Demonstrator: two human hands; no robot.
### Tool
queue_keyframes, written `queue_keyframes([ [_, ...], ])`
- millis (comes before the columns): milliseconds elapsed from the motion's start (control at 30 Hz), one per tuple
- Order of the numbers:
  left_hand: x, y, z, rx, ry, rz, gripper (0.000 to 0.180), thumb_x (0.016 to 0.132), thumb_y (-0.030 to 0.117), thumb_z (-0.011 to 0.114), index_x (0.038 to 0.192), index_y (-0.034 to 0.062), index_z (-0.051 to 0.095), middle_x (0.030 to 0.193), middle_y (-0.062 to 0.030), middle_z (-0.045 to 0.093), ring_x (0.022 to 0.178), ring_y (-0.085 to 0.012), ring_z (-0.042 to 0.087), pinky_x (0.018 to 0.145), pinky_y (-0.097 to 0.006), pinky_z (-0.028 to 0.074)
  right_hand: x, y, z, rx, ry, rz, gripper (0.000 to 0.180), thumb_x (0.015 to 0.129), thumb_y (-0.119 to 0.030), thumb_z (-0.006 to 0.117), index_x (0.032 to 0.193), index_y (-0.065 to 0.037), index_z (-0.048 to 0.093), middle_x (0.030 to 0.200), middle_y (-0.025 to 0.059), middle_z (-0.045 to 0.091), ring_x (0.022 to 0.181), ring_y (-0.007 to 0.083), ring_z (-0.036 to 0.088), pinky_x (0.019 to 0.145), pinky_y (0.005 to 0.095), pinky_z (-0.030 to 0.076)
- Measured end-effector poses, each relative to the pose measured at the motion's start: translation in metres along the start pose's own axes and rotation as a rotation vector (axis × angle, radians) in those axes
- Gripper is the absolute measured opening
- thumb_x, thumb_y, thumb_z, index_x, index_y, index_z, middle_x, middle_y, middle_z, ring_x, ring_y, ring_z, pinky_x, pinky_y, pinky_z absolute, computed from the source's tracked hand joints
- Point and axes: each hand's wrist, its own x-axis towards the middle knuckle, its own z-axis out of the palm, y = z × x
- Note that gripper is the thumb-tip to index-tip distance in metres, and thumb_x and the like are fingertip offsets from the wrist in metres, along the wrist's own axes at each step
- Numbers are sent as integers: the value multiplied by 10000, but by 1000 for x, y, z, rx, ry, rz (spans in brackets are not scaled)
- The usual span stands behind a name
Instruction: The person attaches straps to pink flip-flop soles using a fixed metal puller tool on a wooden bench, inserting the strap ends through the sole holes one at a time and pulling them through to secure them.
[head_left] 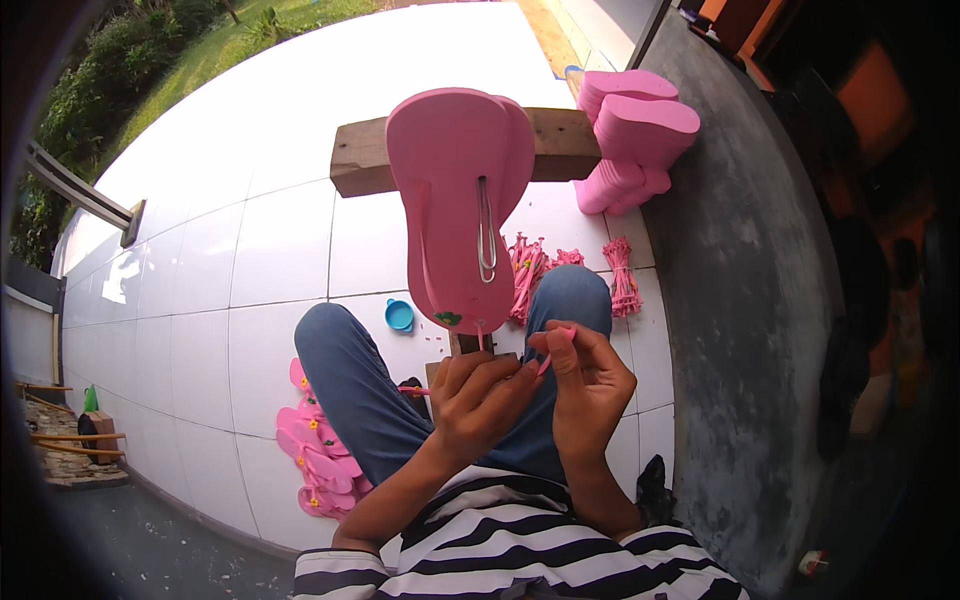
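A pink flip-flop sole (450,200) lies on top of a wooden stand (360,158), with another sole partly hidden beneath it. A long looped metal wire tool (487,240) rests on the sole, and a small green flower (448,319) sits near its close end. A thin pink piece (480,336) runs from that end down to my left hand (475,400), whose fingers are closed around a pink strap (414,390). My right hand (588,385) pinches a pink strap end (545,366) beside my left fingertips. Whether these pink parts are one strap is hidden.
Stacks of pink soles (640,125) stand at the far right. Bundles of pink straps (622,278) lie beyond my right knee. A small blue bowl (399,315) sits on the white tiles near my left knee. Several flip-flops with flowers (318,465) are piled left of my leg.
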Motion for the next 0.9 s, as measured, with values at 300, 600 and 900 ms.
queue_keyframes([
  [300, 25, -18, -16, -74, 200, -67, 220, 827, 122, 673, 1046, 102, 685, 1097, -128, 590, 1005, -260, 523, 844, -363, 417, 39, -3, 37, 264, -188, -133, 365, 1043, -286, 477, 815, -20, 580, 678, -3, 531, 596, 49, 431, 559, 222, 375],
  [600, 135, -68, -55, 101, 172, -207, 471, 903, 269, 665, 1309, 73, 528, 1286, -141, 539, 1158, -262, 491, 868, -378, 453, 61, -11, 37, 368, -584, -59, 394, 1023, -355, 509, 845, -16, 602, 682, -30, 494, 598, 15, 379, 532, 196, 285],
  [900, 152, -60, -54, -44, 128, 5, 305, 834, 95, 745, 1084, 51, 577, 1015, -109, 682, 916, -239, 692, 742, -313, 543, 74, 2, 39, 389, -688, -64, 375, 1005, -338, 551, 840, -11, 631, 696, -13, 527, 618, 35, 419, 554, 216, 319],
])
